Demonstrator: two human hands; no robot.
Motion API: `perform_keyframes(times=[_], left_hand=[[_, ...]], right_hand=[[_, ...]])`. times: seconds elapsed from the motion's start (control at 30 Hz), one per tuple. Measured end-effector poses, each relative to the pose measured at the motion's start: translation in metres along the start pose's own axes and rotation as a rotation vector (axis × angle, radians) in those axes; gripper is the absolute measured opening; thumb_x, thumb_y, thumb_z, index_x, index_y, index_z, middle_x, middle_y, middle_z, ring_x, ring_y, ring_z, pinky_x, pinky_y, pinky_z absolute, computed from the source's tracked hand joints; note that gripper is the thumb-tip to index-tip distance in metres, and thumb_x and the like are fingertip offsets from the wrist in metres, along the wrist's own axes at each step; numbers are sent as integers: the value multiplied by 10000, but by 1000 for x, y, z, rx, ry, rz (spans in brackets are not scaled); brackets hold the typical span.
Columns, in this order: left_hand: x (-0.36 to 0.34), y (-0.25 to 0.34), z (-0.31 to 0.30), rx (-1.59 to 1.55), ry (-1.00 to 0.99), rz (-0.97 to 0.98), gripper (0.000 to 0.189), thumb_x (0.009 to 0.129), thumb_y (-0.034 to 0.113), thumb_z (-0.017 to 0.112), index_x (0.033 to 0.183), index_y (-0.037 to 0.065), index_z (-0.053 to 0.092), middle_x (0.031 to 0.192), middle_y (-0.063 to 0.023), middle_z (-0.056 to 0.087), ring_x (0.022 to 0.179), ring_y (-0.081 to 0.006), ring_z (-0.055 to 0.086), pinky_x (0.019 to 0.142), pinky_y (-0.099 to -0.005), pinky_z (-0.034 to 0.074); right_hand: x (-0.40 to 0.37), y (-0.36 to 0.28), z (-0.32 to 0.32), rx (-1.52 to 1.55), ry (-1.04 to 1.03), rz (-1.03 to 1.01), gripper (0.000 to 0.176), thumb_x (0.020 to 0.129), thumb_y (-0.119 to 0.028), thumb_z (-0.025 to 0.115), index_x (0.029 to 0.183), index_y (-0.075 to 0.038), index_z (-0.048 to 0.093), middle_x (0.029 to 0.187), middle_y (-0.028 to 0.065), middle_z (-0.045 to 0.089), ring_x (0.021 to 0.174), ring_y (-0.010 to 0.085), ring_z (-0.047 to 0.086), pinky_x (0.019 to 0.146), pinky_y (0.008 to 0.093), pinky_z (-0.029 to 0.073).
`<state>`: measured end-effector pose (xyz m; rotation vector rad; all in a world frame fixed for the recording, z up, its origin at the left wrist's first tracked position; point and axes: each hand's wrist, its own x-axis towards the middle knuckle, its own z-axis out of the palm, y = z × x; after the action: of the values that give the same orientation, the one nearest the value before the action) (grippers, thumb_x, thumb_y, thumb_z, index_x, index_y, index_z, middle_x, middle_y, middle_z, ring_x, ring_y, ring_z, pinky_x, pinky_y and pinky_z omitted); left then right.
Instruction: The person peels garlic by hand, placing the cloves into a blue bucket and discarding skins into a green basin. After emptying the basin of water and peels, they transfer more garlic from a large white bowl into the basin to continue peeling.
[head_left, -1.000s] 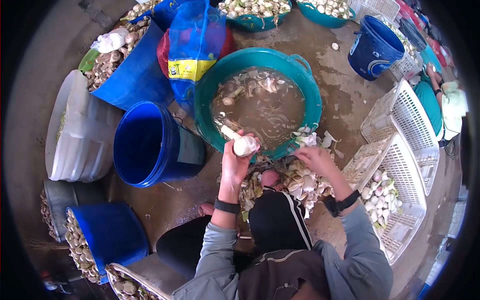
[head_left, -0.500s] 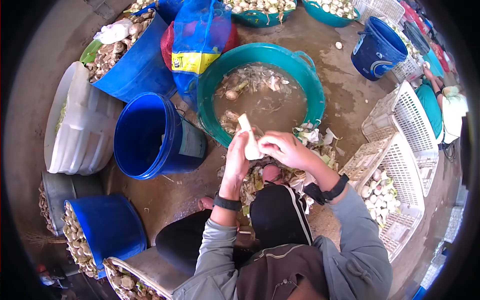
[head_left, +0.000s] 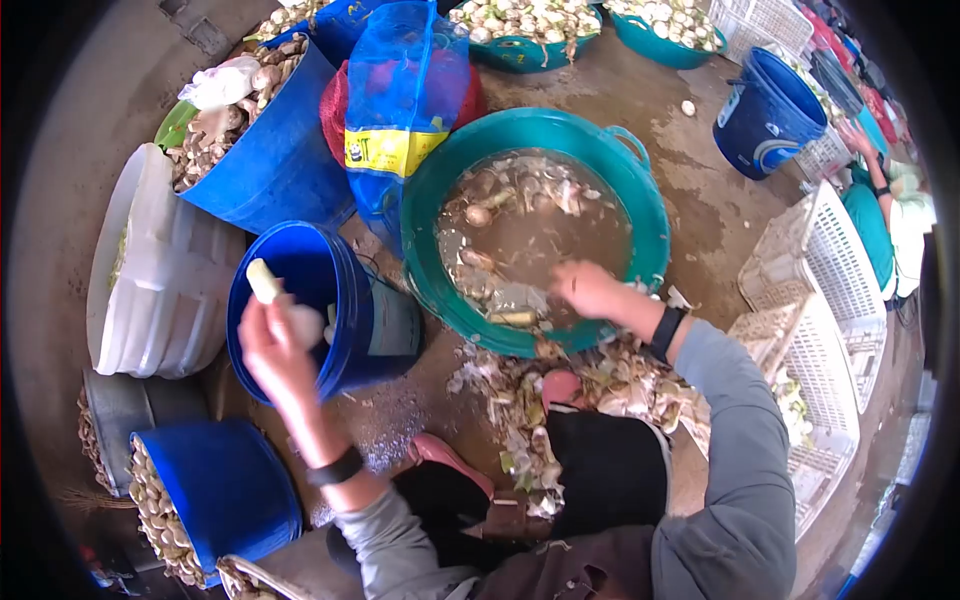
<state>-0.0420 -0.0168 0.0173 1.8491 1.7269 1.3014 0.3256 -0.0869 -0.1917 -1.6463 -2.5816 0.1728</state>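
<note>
My left hand [head_left: 275,345] is over the open mouth of a blue bucket [head_left: 385,315]. Its fingers are closed around a peeled white bulb with a thick pale stalk [head_left: 263,281], which points up past the fingertips. Something white shows beside that hand inside the bucket. Over the near right part of a green tub [head_left: 535,125] hangs my right hand [head_left: 590,289], smeared by motion; whether its fingers hold anything cannot be made out. Murky water [head_left: 530,240] fills the tub, with several brownish unpeeled bulbs [head_left: 478,215] and loose peelings in it.
Peelings [head_left: 640,395] litter the floor before the tub. Blue bins of bulbs [head_left: 265,140] and a white container [head_left: 165,275] stand at left. White crates [head_left: 815,430] line the right side. Farther back are tubs of pale bulbs [head_left: 525,20] and another person's arm [head_left: 870,160].
Both hands were together at the tub's near edge with the stalked bulb. My left hand has carried it left over the blue bucket; my right hand has moved out over the water.
</note>
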Motion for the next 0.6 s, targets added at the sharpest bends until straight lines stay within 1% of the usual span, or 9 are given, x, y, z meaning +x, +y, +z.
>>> perform_keyframes(times=[0.07,0.17,0.2,0.23,0.27,0.33,0.4,0.47,0.6], left_hand=[[27,-4,-26,892,251,550,408,881,255,554,1231,55,495,1157,-154,544,1085,-301,506,922,-435,389],[14,21,21,372,184,448,371,865,213,560,1191,42,520,1198,-177,513,1134,-325,462,977,-438,332],[2,16,49,10,5,474,343,852,211,564,1141,28,540,1160,-168,537,1119,-310,477,979,-424,337],[-20,24,75,-165,-208,302,305,829,222,582,1067,32,577,1117,-152,557,1097,-297,492,977,-409,342],[-33,16,101,-33,-362,382,263,806,196,598,1024,50,605,1111,-139,557,1092,-299,494,977,-404,341],[-63,-7,140,-245,-543,213,214,808,105,600,1017,60,613,1135,-133,551,1098,-300,497,958,-391,367],[-74,-32,157,-327,-651,107,250,818,74,591,1067,51,588,1125,-150,554,1064,-294,523,929,-361,397],[-71,-58,167,-304,-724,68,289,799,82,605,1083,45,570,1105,-157,567,1067,-331,518,929,-396,400],[-47,-69,187,84,-542,347,646,701,32,683,1278,71,394,1302,-185,393,1133,-355,460,953,-410,401]], right_hand=[[60,42,12,-117,146,156,155,779,-172,492,829,-137,634,890,73,580,872,233,566,726,366,451],[164,87,67,-68,263,204,182,797,-181,467,872,-127,623,918,62,585,908,225,551,762,404,433],[196,88,84,-111,351,279,200,810,-189,459,917,-127,617,925,52,587,947,222,536,791,430,423],[222,86,97,-153,432,351,222,824,-197,452,962,-127,611,932,41,590,986,218,522,821,455,412],[238,76,99,-300,437,322,261,846,-216,435,1038,-136,594,976,27,597,1045,209,489,908,497,357],[242,65,121,-511,451,300,274,863,-214,422,1060,-141,598,991,30,604,1069,226,496,985,516,282],[233,55,132,-218,-7,508,275,857,-208,434,1071,-149,596,1021,54,627,1042,221,542,1028,488,233],[218,67,137,-13,-195,550,287,834,-194,472,1094,-174,592,986,61,646,991,220,591,999,486,288],[174,38,24,167,-93,34,268,748,-196,592,1013,-157,589,924,61,639,909,247,616,747,385,484]])
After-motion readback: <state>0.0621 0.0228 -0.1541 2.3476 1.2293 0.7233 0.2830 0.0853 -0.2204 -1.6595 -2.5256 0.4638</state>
